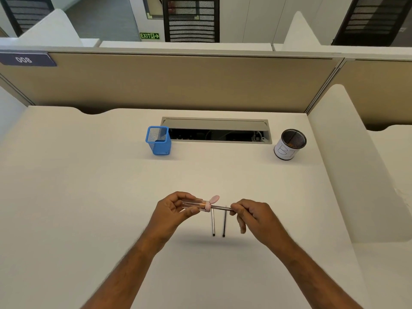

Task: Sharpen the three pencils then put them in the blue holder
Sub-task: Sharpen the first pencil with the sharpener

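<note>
White desk (89, 219) fills the near view, and both forearms reach in over it from the bottom edge. Two dark pencils (218, 221) lie side by side on the desk between the hands, their lengths running toward the person, just below the sharpener. Above them, the left hand (171, 210) curls its thumb and fingers around a clear-bodied sharpener (195, 204) with a pink cap, its small lid flipped open. The right hand (254, 216) pinches a third pencil (220, 207) between thumb and forefinger; the pencil lies level, its tip pushed into the pink end of the sharpener. The other right fingers hang loosely curled. Farther back, the blue holder (158, 141) stands upright left of a cable slot (216, 130), well apart from the hands. A round mesh cup (289, 144) with a white wrap stands to the right.
</note>
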Tool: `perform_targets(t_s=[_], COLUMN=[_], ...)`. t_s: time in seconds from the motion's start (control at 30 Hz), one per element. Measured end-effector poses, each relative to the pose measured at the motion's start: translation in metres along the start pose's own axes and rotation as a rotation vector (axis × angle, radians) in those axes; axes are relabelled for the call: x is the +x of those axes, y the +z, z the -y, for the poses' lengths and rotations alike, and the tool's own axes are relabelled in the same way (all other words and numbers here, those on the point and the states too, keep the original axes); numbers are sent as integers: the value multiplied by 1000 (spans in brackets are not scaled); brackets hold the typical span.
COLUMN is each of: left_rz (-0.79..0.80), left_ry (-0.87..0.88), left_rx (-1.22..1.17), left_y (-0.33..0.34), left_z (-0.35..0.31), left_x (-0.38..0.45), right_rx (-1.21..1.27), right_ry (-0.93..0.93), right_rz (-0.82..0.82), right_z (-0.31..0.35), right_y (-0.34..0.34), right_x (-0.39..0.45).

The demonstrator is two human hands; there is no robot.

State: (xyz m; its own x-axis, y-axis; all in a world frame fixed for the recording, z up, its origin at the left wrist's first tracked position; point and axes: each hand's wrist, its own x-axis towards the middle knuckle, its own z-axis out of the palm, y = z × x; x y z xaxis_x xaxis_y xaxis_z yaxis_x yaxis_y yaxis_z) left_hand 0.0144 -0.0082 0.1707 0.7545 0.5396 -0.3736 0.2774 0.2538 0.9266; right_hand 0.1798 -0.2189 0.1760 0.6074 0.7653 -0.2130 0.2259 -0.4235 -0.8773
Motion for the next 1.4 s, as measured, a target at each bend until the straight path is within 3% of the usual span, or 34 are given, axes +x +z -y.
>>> perform_targets(t_s=[0.2, 0.53, 0.67, 0.87, 1.13, 1.4], left_rz=[-20, -24, -18, 88, 136, 16], left_ry=[7, 21, 25, 45, 55, 71], left_rx=[-8, -14, 18, 74, 53, -51], left_y=[-1, -1, -3, -9, -11, -16], left_z=[-4, -7, -6, -4, -1, 4], left_x=[4, 8, 6, 0, -3, 2], right_rx=[75, 3, 22, 183, 172, 223], right_ry=[-16, -122, -85, 171, 223, 243], right_rz=[-2, -148, -73, 209, 272, 236], right_z=[-1, -2, -2, -3, -10, -16], right_y=[-3, 2, 2, -4, -9, -12], right_x=[0, 0, 2, 8, 5, -3])
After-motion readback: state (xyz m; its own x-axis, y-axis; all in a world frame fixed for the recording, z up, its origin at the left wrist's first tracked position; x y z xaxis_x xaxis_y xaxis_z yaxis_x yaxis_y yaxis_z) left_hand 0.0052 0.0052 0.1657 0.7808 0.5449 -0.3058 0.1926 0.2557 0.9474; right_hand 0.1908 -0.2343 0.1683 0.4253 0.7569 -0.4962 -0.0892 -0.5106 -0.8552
